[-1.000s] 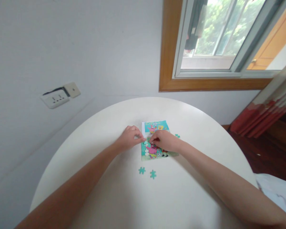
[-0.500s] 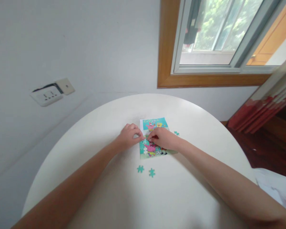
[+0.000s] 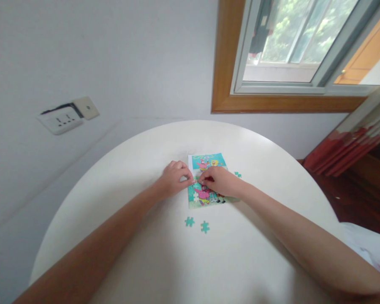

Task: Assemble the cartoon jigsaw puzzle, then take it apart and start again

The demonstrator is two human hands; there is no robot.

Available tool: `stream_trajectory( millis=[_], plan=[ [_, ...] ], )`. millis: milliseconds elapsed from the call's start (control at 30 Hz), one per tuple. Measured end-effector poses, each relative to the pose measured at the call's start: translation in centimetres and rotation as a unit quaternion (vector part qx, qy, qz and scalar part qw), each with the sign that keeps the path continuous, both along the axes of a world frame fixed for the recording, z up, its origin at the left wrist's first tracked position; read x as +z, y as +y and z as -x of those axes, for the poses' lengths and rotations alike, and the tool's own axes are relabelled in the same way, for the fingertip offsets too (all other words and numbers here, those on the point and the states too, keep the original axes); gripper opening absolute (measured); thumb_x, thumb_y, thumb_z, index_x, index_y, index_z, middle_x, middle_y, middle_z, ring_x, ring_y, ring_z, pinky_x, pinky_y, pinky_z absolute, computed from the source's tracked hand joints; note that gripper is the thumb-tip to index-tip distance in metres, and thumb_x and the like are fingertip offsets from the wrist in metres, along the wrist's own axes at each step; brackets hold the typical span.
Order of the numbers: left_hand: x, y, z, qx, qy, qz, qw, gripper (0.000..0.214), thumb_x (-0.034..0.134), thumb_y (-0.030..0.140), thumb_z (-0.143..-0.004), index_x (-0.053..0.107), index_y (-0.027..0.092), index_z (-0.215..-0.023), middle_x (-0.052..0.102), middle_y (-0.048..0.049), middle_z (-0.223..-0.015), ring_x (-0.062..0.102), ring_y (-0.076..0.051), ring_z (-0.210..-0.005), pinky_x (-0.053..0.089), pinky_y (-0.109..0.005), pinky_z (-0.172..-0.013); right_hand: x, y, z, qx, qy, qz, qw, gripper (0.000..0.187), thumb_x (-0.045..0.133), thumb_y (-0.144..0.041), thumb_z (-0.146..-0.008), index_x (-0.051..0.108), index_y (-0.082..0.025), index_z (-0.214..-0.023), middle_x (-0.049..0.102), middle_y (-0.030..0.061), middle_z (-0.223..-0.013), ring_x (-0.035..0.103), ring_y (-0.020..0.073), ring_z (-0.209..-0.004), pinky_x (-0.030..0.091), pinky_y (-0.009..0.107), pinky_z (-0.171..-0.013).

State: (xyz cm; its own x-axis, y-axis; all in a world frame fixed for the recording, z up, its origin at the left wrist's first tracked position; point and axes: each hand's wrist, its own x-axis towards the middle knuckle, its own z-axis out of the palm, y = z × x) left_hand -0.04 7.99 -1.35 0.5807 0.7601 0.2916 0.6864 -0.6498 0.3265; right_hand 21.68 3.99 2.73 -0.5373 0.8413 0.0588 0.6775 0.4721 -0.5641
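A cartoon jigsaw puzzle (image 3: 205,201) lies flat on the white round table, with a pink starfish figure in its lower part and white gaps near its left edge. My left hand (image 3: 176,178) is at that left edge, thumb and forefinger pinched together. Over the middle of the puzzle, my right hand (image 3: 221,180) is also pinched, its fingertips close to the left ones. Whatever the fingertips hold is too small to make out. Nearer me lie two loose teal pieces, a left puzzle piece (image 3: 189,221) and a right puzzle piece (image 3: 204,227).
Beyond my right hand lies more loose teal puzzle material (image 3: 237,174). The white table (image 3: 139,261) stands against a wall with a power socket (image 3: 61,120). A wood-framed window (image 3: 228,103) is at the back right, beside a red and cream curtain (image 3: 332,147).
The camera view has shifted slightly, so everything sits a little higher and further right. Both hands stay pinched over the puzzle, with hardly any movement.
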Motion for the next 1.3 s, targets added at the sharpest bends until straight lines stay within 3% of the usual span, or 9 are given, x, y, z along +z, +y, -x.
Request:
stream_trajectory(
  millis=[300, 600, 767, 900, 1033, 1167, 1300],
  plan=[
    [0.8, -0.8, -0.3, 0.007, 0.019, -0.030, 0.999, 0.014, 0.068, 0.038, -0.081, 0.069, 0.025, -0.078, 0.056, -0.0024, -0.095, 0.049, -0.023, -0.097, 0.036, -0.040, -0.089, -0.1, 0.1, -0.1, -0.005, -0.003, -0.005, 1.000, 0.027, 0.052, -0.005, -0.080, 0.075, -0.017, -0.087, 0.075, 0.0022, -0.087, 0.064, 0.0133, -0.078, 0.043, 0.022, -0.071],
    [0.5, -1.3, -0.4, 0.038, 0.025, -0.063, 0.997, 0.023, 0.069, 0.044, -0.080, 0.060, 0.024, -0.085, 0.059, -0.0028, -0.098, 0.050, -0.024, -0.098, 0.037, -0.038, -0.085, 0.0, 0.0, 0.0, 0.002, -0.008, -0.004, 1.000, 0.027, 0.051, -0.004, -0.080, 0.075, -0.016, -0.086, 0.074, 0.0024, -0.083, 0.062, 0.0130, -0.075, 0.042, 0.021, -0.070],
    [2.4, -1.0, 0.0, 0.084, -0.071, -0.083, 0.991, 0.017, 0.052, 0.037, -0.090, 0.057, 0.020, -0.088, 0.061, -0.0034, -0.088, 0.056, -0.021, -0.087, 0.039, -0.038, -0.087, -0.1, -0.2, 0.0, 0.013, -0.014, -0.037, 0.999, 0.033, 0.050, -0.002, -0.078, 0.075, -0.015, -0.096, 0.073, 0.0046, -0.090, 0.063, 0.0148, -0.081, 0.044, 0.023, -0.076],
    [3.5, -2.4, 0.2, 0.101, -0.083, -0.087, 0.988, 0.017, 0.047, 0.030, -0.090, 0.059, 0.020, -0.095, 0.061, -0.0041, -0.089, 0.057, -0.022, -0.086, 0.040, -0.039, -0.087, -0.4, -0.3, 0.1, 0.035, -0.034, -0.066, 0.997, 0.041, 0.049, -0.002, -0.079, 0.074, -0.016, -0.108, 0.072, 0.0078, -0.099, 0.062, 0.0176, -0.093, 0.044, 0.025, -0.086],
    [2.2, -4.9, -0.2, 0.095, -0.115, -0.071, 0.986, 0.018, 0.046, 0.029, -0.091, 0.059, 0.020, -0.099, 0.060, -0.0037, -0.087, 0.056, -0.022, -0.086, 0.041, -0.038, -0.085, -0.2, -0.4, 0.2, 0.046, -0.057, -0.082, 0.994, 0.038, 0.049, -0.002, -0.080, 0.075, -0.016, -0.105, 0.069, 0.0100, -0.098, 0.061, 0.0200, -0.096, 0.044, 0.027, -0.087],
    [0.7, -6.2, -0.7, 0.089, -0.142, -0.078, 0.983, 0.019, 0.043, 0.027, -0.094, 0.059, 0.020, -0.102, 0.061, -0.0046, -0.092, 0.055, -0.021, -0.090, 0.041, -0.038, -0.087, 1.6, -1.2, 0.2, 0.053, -0.047, -0.086, 0.994, 0.034, 0.053, -0.002, -0.080, 0.074, -0.016, -0.104, 0.069, 0.0088, -0.094, 0.061, 0.0187, -0.090, 0.045, 0.028, -0.084],
    [0.6, -6.0, -0.7, 0.087, -0.161, -0.080, 0.980, 0.019, 0.043, 0.025, -0.094, 0.059, 0.019, -0.103, 0.060, -0.0048, -0.091, 0.054, -0.021, -0.091, 0.041, -0.037, -0.088, 3.3, -4.0, -0.6, 0.176, -0.034, 0.013, 0.984, 0.022, 0.056, -0.005, -0.084, 0.074, -0.018, -0.088, 0.071, 0.0033, -0.086, 0.063, 0.0152, -0.081, 0.047, 0.026, -0.079]
  ],
)
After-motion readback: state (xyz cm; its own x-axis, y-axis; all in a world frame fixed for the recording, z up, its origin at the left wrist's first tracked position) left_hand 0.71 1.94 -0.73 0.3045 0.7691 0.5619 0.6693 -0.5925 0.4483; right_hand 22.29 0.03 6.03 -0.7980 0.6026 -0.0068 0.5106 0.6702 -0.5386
